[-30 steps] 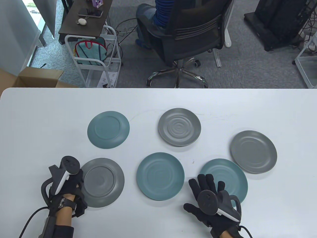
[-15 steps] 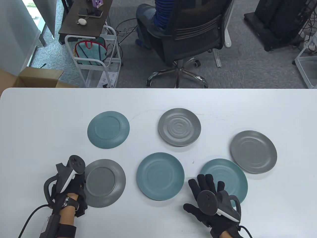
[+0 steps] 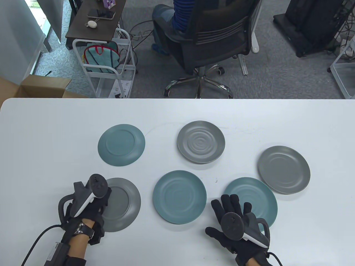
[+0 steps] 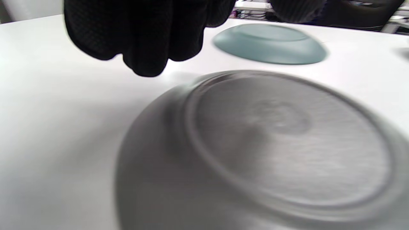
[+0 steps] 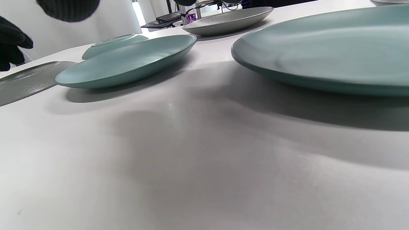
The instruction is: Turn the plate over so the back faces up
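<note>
A grey plate lies at the front left with its back up; its foot ring shows in the left wrist view. My left hand hovers over its left part, fingers curled above the far rim, holding nothing. My right hand lies flat and spread on the table, fingers over the left edge of a face-up teal plate. Another face-up teal plate lies between the hands.
A teal plate lies back up at the back left. A rippled grey plate lies face up at the back middle. A grey plate lies at the right. An office chair stands beyond the table's far edge.
My left hand has moved right, from beside the grey plate to over its left part. The grey plate shifted slightly right at first. My right hand has not moved.
</note>
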`<act>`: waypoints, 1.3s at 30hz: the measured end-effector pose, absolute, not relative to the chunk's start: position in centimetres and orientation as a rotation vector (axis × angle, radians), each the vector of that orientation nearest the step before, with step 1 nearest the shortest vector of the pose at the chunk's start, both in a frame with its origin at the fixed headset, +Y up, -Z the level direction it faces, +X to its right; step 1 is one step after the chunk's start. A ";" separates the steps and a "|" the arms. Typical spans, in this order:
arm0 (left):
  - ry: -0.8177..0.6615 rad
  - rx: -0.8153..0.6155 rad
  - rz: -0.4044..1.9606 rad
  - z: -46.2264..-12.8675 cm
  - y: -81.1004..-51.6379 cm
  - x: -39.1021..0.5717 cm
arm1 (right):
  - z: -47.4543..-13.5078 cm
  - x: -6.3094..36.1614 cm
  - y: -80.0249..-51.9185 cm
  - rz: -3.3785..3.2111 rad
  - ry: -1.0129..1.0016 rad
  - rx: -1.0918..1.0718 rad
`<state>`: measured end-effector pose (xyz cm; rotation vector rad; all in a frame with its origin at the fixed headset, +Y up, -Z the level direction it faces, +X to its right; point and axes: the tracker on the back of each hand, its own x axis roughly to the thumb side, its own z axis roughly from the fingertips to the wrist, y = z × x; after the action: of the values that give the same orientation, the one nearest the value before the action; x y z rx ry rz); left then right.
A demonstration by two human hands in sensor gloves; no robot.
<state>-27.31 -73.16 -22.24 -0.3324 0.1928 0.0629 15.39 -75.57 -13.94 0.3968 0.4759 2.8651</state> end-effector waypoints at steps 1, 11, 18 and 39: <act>0.154 -0.323 0.051 -22.1 -72.7 -26.2 | -13.9 15.4 -75.6 2.865 0.477 0.397; -0.195 -0.295 -0.012 -19.8 -71.4 -14.6 | -14.0 15.5 -75.5 2.876 0.474 0.392; -0.355 -0.322 -0.072 -18.2 -73.4 -7.7 | -14.0 15.6 -75.5 2.876 0.469 0.382; -0.484 -0.303 -0.253 -16.2 -78.2 -2.2 | -14.1 16.1 -75.4 2.882 0.468 0.361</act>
<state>-2.24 -78.24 -16.24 -0.3030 -0.4838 -0.2527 16.07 -75.39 -14.06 0.3612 0.4678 2.8821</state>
